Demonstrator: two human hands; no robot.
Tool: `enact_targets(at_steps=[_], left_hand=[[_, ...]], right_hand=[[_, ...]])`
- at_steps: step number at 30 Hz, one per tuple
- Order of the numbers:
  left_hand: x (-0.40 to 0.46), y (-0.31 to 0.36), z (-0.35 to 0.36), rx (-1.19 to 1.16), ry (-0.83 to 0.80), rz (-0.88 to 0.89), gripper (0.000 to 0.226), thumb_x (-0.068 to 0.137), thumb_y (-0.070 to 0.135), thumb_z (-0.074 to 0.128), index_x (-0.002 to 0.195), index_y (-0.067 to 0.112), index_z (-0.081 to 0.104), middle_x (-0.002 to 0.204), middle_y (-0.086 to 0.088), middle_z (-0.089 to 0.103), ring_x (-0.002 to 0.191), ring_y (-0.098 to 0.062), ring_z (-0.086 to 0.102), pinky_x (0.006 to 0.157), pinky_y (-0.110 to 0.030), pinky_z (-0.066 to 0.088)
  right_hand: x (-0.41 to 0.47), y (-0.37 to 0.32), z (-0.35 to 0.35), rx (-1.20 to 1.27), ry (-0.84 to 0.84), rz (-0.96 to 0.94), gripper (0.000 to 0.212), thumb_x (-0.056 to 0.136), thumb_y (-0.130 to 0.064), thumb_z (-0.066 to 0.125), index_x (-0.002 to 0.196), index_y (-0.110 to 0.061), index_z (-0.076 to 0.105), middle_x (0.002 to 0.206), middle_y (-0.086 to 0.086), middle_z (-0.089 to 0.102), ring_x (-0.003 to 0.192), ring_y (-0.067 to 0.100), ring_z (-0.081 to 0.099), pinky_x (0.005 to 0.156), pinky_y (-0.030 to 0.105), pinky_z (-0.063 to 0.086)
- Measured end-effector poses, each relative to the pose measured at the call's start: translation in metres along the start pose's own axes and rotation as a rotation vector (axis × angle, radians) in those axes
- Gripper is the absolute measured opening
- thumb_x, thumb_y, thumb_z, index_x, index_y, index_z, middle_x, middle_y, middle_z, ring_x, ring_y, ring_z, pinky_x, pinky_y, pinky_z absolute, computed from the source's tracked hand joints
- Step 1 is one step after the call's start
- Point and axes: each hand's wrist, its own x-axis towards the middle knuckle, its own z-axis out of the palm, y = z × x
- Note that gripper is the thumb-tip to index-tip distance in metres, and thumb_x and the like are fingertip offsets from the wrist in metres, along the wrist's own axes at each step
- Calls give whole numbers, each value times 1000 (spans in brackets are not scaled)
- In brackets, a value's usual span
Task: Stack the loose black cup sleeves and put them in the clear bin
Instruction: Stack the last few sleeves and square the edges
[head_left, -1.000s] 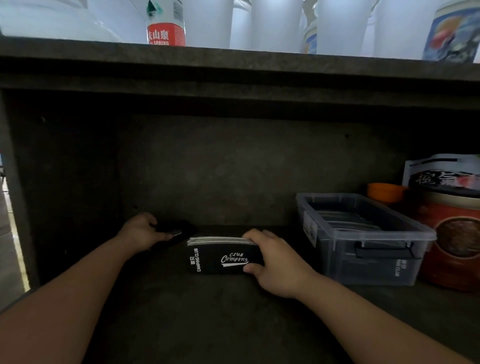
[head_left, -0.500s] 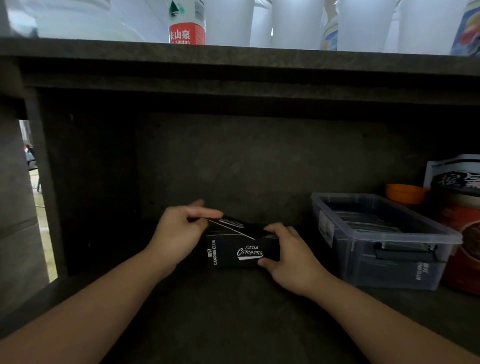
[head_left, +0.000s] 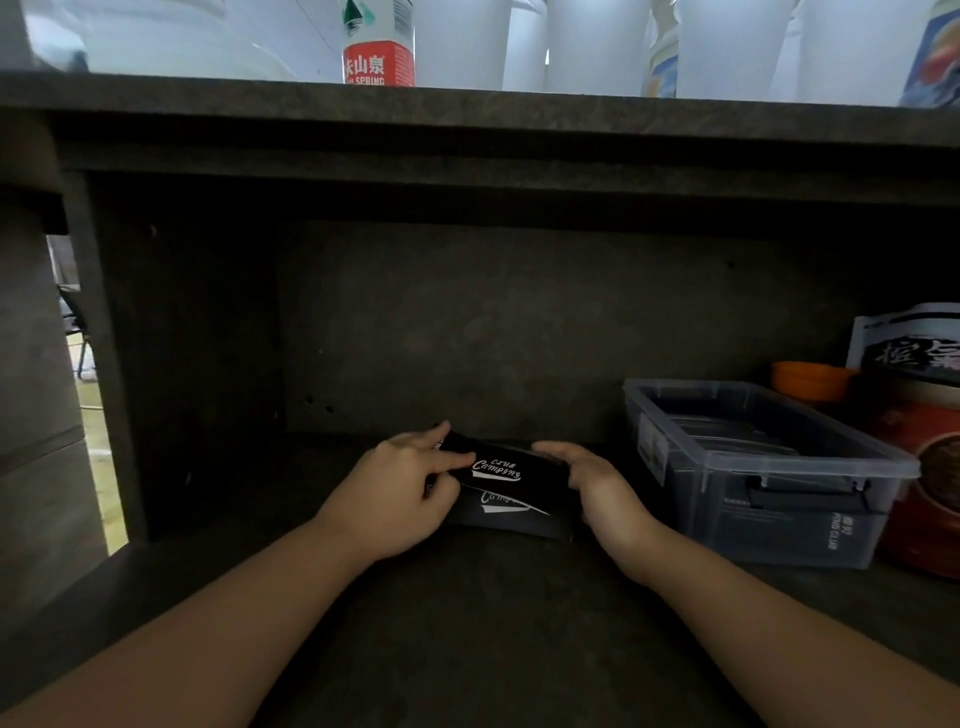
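On the dark shelf (head_left: 467, 623), the left hand (head_left: 400, 493) grips the left end of a black cup sleeve (head_left: 498, 470), its index finger laid along the top face beside the white "Camping" lettering and the remaining fingers curled under the edge. That sleeve lies tilted across the stack of black cup sleeves (head_left: 511, 514) beneath it, whose own white lettering peeks out below. The right hand (head_left: 597, 488) closes on the right end of the stack, fingers curved over the top and thumb at the near side, so the two hands bracket the sleeves from either end without touching each other. Just to the right of that hand stands the clear bin (head_left: 779, 525), open-topped, with dark flat items already inside; the stack sits outside it on the shelf. Further right are an orange lid (head_left: 810, 379) and a red container (head_left: 930, 478).
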Motion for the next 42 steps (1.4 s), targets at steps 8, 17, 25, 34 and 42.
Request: enact_targets(at_steps=[8,17,25,34,42], left_hand=[[4,-5,8,-67,65,-107,89,78,36,79,149,45,25,158,12,26,140,-5,32,115,-36,35],[13,15,3,-1059,371,-645,16,99,28,49,98,23,64,102,-7,66,92,-20,64,74,-35,51],[15,25,22,-913,297,-618,24,102,22,44,110,29,66,108,0,66,96,-14,64,74,-27,50],[13,25,25,-1048,348,-649,33,104,14,39,128,32,52,118,3,64,105,-16,62,83,-32,52],[9,37,16,-1085,199,-654,31,101,20,36,108,24,66,107,-5,70,99,-22,66,73,-33,52]], right_hand=[[-6,5,-1,-271,43,-171,47,89,-10,64,128,-31,49,124,-4,55,113,9,54,102,32,45],[-16,-6,1,-476,10,-459,39,87,-16,65,117,-37,51,122,-14,42,110,-3,49,98,15,42],[-17,-3,6,-622,100,-327,57,81,-32,75,130,-34,47,141,-8,22,127,8,37,108,18,29],[-17,-2,9,-526,29,-377,47,84,-24,70,124,-39,51,121,-15,45,109,-3,48,95,11,38],[-22,-4,11,-858,-9,-349,67,85,-44,66,140,-35,29,132,-5,36,124,16,41,105,34,40]])
